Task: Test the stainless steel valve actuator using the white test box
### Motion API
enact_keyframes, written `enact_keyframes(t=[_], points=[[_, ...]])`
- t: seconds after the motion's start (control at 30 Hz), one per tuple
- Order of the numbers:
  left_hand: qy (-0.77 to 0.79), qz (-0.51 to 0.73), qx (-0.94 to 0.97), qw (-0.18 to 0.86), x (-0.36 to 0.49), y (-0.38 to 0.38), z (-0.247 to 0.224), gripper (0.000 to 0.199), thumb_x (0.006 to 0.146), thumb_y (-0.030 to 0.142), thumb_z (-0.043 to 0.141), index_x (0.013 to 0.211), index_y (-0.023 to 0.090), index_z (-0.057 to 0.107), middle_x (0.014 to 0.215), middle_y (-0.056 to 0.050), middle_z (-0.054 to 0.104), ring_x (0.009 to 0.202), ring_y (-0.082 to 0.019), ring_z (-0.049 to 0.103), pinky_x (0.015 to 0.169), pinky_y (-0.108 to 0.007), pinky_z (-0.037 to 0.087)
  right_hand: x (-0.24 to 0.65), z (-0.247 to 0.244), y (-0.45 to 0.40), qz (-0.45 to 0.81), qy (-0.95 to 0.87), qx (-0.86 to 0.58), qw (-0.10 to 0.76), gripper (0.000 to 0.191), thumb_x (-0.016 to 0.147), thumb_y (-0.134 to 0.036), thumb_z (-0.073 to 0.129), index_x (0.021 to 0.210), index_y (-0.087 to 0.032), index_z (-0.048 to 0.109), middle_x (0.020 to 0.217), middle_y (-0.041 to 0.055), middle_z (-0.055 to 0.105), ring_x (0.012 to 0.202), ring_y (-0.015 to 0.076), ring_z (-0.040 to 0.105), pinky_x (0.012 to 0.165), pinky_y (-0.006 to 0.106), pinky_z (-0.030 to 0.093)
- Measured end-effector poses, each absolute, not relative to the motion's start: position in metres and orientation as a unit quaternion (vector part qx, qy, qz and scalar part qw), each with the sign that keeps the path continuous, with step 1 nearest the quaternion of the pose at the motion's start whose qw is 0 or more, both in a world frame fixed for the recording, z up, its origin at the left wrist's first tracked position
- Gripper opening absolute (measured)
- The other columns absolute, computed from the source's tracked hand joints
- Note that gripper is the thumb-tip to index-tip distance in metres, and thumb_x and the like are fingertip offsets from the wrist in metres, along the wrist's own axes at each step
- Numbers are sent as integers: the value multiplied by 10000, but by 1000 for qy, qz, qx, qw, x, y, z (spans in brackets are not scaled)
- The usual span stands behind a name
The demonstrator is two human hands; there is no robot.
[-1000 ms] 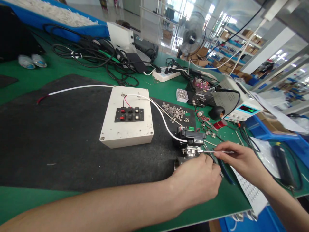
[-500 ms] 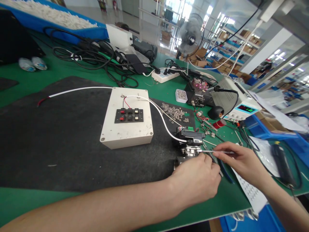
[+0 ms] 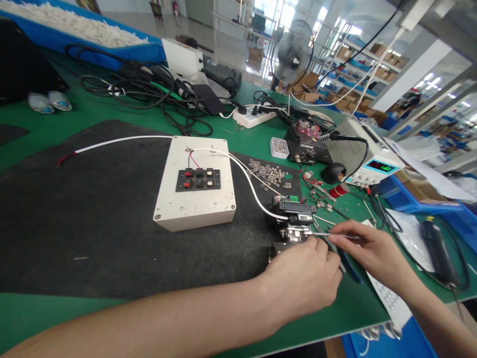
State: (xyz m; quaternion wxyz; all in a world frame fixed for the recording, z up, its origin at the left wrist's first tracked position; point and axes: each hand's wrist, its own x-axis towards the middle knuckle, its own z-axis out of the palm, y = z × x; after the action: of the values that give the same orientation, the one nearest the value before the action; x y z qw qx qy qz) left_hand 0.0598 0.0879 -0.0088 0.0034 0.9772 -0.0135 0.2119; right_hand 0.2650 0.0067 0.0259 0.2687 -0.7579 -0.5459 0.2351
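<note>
My left hand (image 3: 305, 273) is closed over the near end of a metal valve-like assembly (image 3: 296, 232), its fingertips hidden behind the hand. On the assembly's far side sits a black and silver housing (image 3: 296, 211), with a white cable (image 3: 253, 186) running from it to a cream box (image 3: 196, 204). The box carries a black terminal panel (image 3: 198, 180) with red, black and white clips. My right hand (image 3: 367, 246) pinches a thin metal rod-like tool (image 3: 322, 233) between thumb and fingers, its tip at the assembly's right side.
A dark mat (image 3: 93, 223) lies under the box. Metal rings (image 3: 274, 175) are scattered behind the assembly. Pliers (image 3: 350, 266) lie between my hands. Farther back are a power supply (image 3: 372, 154), a soldering station (image 3: 307, 149), a power strip (image 3: 253, 117) and tangled black cables (image 3: 137, 84).
Both hands keep nearly the same places at the assembly. The view has shifted very slightly, and the power supply's displayed reading looks different.
</note>
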Motion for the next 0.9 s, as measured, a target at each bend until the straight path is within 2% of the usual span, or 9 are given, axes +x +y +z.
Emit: enact_keyframes(t=[0.4, 0.6, 0.73, 0.9], points=[[-9, 206, 978, 1, 60, 88, -8, 168, 1041, 226, 563, 1000, 137, 700, 995, -113, 691, 897, -275, 654, 761, -396, 471, 262, 29, 6, 189, -571, -755, 261, 387, 933, -599, 757, 986, -217, 787, 956, 58, 780, 823, 218, 739, 703, 274, 598], [-10, 200, 980, -7, 60, 88, -8, 187, 1043, 222, 556, 1031, 122, 713, 1046, -131, 708, 975, -299, 678, 854, -416, 498, 273, 4, 5, 131, -662, -711, 196, 261, 1054, -457, 635, 1070, -246, 787, 1046, 51, 773, 940, 218, 729, 813, 325, 589], [-7, 205, 979, -14, 61, 88, -9, 231, 1061, 210, 504, 1062, 129, 721, 1094, -142, 723, 1008, -299, 679, 889, -420, 496, 275, -9, 8, 131, -693, -685, 180, 298, 1100, -416, 555, 1148, -232, 785, 1086, 75, 769, 985, 227, 721, 854, 352, 584], [-16, 214, 976, -33, 60, 88, -11, 193, 1048, 224, 544, 1041, 127, 711, 1047, -134, 710, 982, -299, 666, 863, -425, 485, 277, -11, 12, 148, -713, -666, 165, 329, 1124, -409, 508, 1196, -234, 777, 1058, 76, 758, 974, 220, 712, 841, 346, 578]])
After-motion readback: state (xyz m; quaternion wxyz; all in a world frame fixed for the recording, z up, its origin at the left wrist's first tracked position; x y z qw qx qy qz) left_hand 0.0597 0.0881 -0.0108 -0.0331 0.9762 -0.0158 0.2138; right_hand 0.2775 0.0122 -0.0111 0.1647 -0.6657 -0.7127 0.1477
